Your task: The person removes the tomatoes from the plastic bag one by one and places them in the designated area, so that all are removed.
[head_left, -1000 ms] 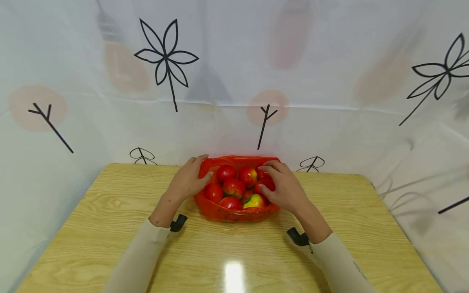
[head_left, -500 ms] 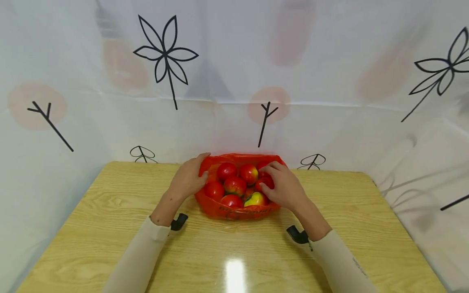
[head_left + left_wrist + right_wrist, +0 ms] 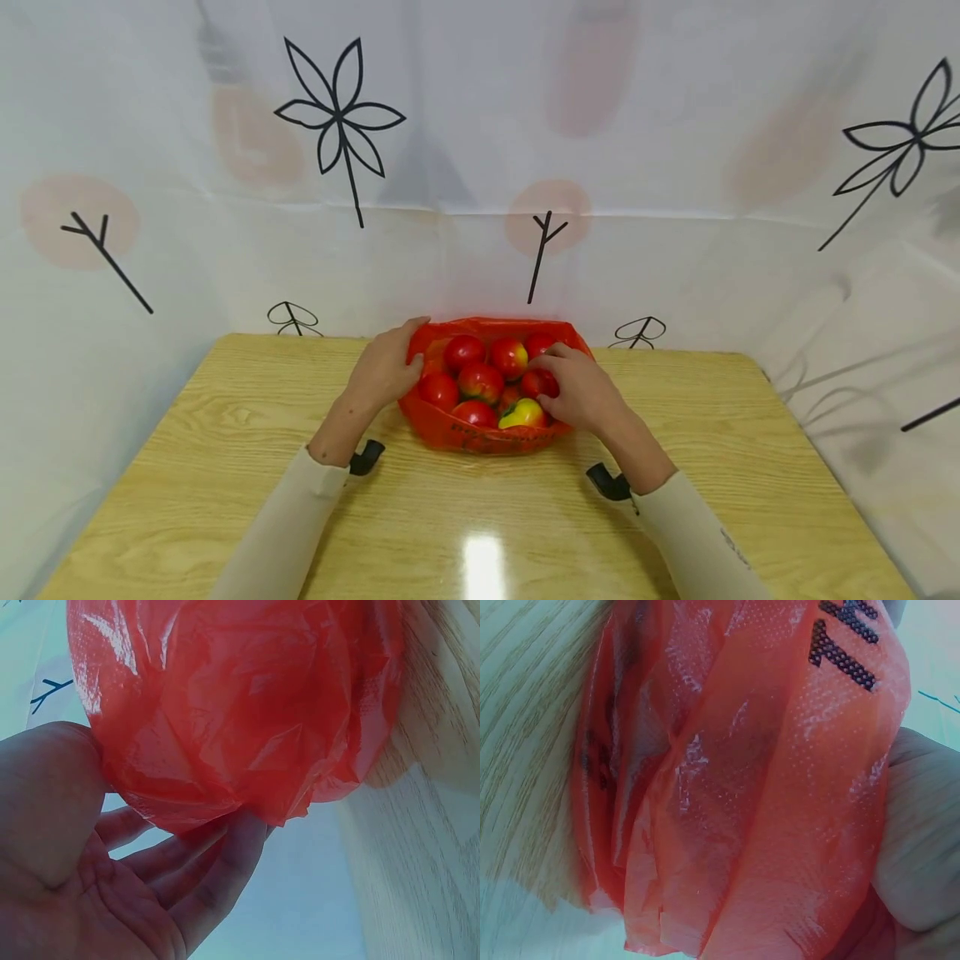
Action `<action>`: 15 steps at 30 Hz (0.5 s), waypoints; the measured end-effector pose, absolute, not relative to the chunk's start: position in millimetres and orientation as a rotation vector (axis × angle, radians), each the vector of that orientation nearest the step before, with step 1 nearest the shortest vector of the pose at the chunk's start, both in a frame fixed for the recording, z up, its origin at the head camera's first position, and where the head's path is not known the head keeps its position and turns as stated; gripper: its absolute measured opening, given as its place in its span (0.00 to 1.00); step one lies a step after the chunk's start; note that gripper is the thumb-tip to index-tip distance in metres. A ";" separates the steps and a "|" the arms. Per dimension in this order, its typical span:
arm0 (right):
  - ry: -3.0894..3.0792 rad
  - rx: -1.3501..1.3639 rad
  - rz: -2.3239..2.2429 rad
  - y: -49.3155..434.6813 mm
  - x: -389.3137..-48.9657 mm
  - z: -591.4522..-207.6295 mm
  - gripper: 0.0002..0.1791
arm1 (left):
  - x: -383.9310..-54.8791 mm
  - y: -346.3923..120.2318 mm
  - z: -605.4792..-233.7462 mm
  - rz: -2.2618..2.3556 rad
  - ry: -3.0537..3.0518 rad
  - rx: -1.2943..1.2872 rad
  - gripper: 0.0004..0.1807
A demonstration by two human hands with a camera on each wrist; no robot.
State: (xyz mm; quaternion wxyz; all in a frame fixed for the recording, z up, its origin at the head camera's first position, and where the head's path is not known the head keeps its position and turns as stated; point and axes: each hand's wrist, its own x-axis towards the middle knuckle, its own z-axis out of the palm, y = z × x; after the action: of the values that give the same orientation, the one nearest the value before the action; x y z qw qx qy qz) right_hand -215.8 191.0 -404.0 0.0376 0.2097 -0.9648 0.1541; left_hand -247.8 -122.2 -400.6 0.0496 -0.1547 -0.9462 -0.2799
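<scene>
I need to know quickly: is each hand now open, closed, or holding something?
Left hand: holding the red bag at its left edge.
Right hand: at a red apple; whether it grips cannot be told.

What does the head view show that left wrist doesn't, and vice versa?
Head only: the red fruit inside the red bag, the right hand and the pale sleeves.
Left wrist only: the palm side of the left hand, fingers touching the bag.
Both: the bag, the left hand, the wood table and the patterned backdrop.
</scene>
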 end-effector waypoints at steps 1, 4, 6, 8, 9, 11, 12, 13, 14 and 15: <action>-2.966 0.649 0.469 190.9 -215.9 -404.2 0.24 | -247.7 -122.5 -400.7 -0.853 -2.881 -0.472 0.33; -2.964 0.664 0.463 190.7 -216.0 -404.9 0.25 | -247.7 -123.1 -401.1 -0.849 -2.875 -0.478 0.33; -2.958 0.672 0.457 190.8 -216.0 -405.6 0.26 | -247.7 -123.5 -401.1 -0.840 -2.873 -0.484 0.33; -2.958 0.680 0.441 190.8 -215.7 -406.4 0.27 | -247.4 -123.5 -400.8 -0.832 -2.873 -0.491 0.33; -2.959 0.683 0.431 190.8 -215.5 -406.8 0.28 | -247.1 -123.3 -400.6 -0.830 -2.872 -0.493 0.33; -2.962 0.688 0.409 190.6 -215.5 -407.7 0.30 | -246.5 -122.9 -400.1 -0.830 -2.870 -0.499 0.33; -2.963 0.691 0.397 190.4 -215.6 -408.1 0.31 | -246.1 -122.6 -399.6 -0.832 -2.868 -0.500 0.33; -2.964 0.693 0.387 190.3 -215.8 -408.6 0.31 | -245.8 -122.5 -399.5 -0.834 -2.866 -0.500 0.33; -2.964 0.696 0.379 190.0 -216.1 -409.1 0.32 | -245.5 -122.5 -399.5 -0.836 -2.865 -0.499 0.33; -2.965 0.698 0.375 189.9 -216.1 -409.7 0.32 | -245.4 -122.5 -399.5 -0.836 -2.863 -0.499 0.33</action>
State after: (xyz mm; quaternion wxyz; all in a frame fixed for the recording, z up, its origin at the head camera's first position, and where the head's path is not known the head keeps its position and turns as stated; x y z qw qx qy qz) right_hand -216.1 189.9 -409.7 0.0363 0.2272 -0.9655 0.1223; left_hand -245.4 -122.5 -399.5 0.0589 -0.1648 -0.9451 -0.2760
